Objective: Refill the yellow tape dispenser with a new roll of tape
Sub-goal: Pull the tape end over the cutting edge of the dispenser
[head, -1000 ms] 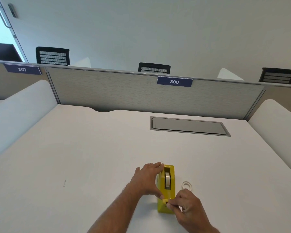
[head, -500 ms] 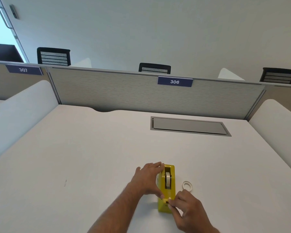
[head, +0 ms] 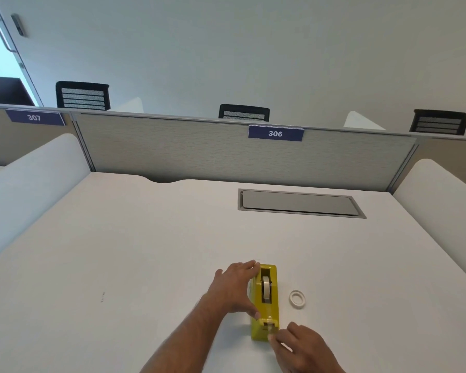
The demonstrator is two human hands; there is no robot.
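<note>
The left hand is laid flat against the left side of the yellow plastic tape dispenser, fingers spread along its far end and the thumb pressed near its cutter end, so that the body is steadied rather than gripped. The right hand is held just beside the dispenser's near end, its fingertips pinched together at the cutter; whether a strip of tape is caught between them cannot be told. The dispenser is thus found between the two hands on the white desk, with a pale roll of tape seated upright in its slot. A small white empty tape core is seen lying flat beyond the right hand, apart from the dispenser. On the grey partition well beyond both hands, blue labels reading "306" and "307" are mounted.
</note>
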